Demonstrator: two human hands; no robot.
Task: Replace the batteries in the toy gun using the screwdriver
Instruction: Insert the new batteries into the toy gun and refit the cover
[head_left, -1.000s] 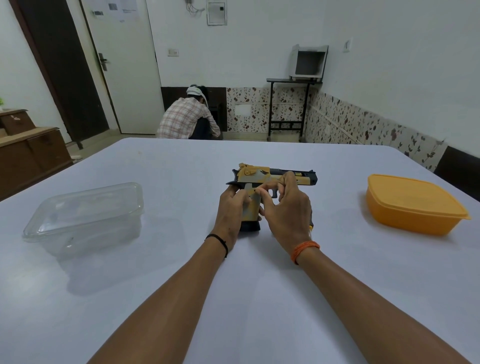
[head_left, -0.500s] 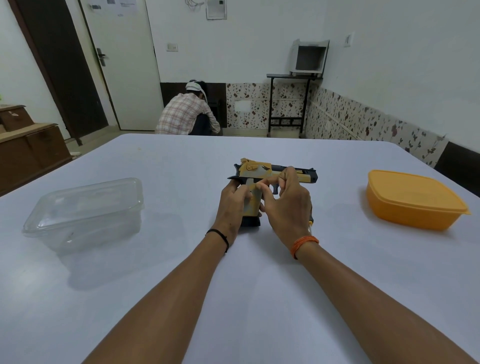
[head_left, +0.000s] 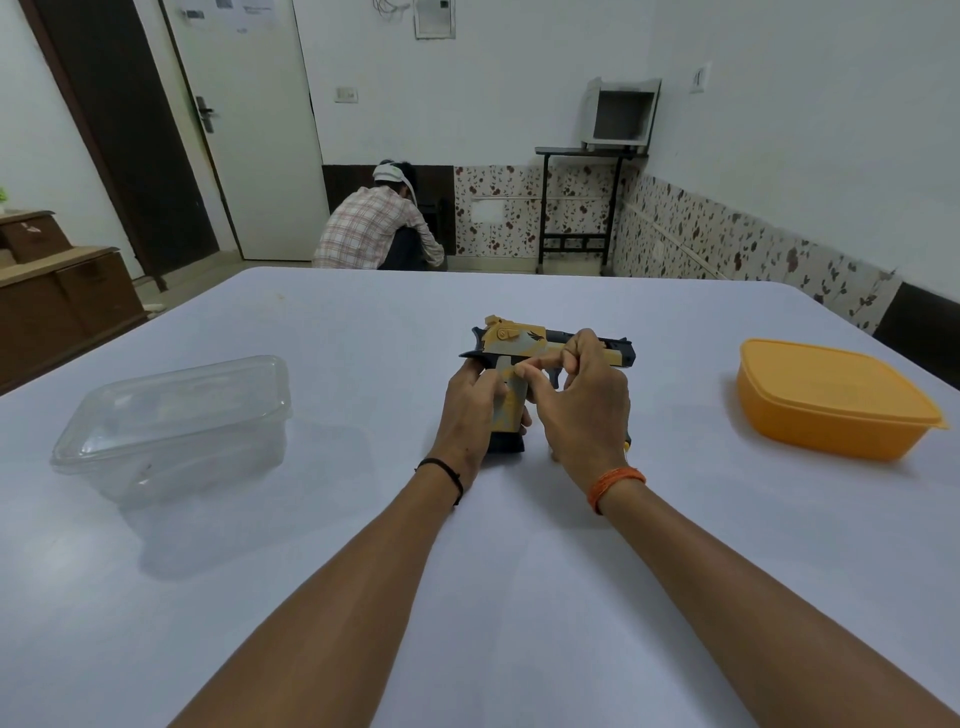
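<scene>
The toy gun (head_left: 524, 353), yellow and black, stands near the middle of the white counter (head_left: 363, 519), its black magazine base on the surface and its barrel pointing right. The left hand (head_left: 470, 415) wraps its grip around the handle from the left side. The right hand (head_left: 582, 410) is at the handle and trigger guard, thumb pressed on the handle's side, fingers curled against the frame. A clear lidded plastic container (head_left: 176, 423) sits well to the left; an orange lidded box (head_left: 831, 397) sits well to the right. Behind the counter, a person in a checked shirt (head_left: 379, 228) crouches by the wall.
</scene>
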